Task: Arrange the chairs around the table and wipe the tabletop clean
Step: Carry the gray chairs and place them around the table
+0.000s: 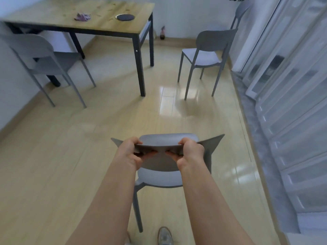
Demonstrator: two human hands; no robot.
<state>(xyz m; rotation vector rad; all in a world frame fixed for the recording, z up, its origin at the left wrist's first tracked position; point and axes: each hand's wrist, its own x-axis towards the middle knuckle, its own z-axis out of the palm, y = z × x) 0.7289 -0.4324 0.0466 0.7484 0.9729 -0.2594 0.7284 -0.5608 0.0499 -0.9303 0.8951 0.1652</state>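
Observation:
A grey plastic chair point(159, 177) stands right in front of me on the floor. My left hand point(130, 152) and my right hand point(190, 152) both grip the top edge of its backrest, thumbs on top and fingers curled underneath. The wooden table point(99, 23) with black legs stands at the far left. On it lie a purple cloth point(82, 16) and a dark round plate point(125, 17). A second grey chair point(44, 59) is at the table's left side. A third grey chair point(203, 55) stands apart on the right.
Another grey chair point(241, 11) stands at the far right by the wall. A dark bottle point(162, 33) sits on the floor by the back wall. White glass doors point(286, 85) line the right side. My shoe point(165, 236) shows at the bottom.

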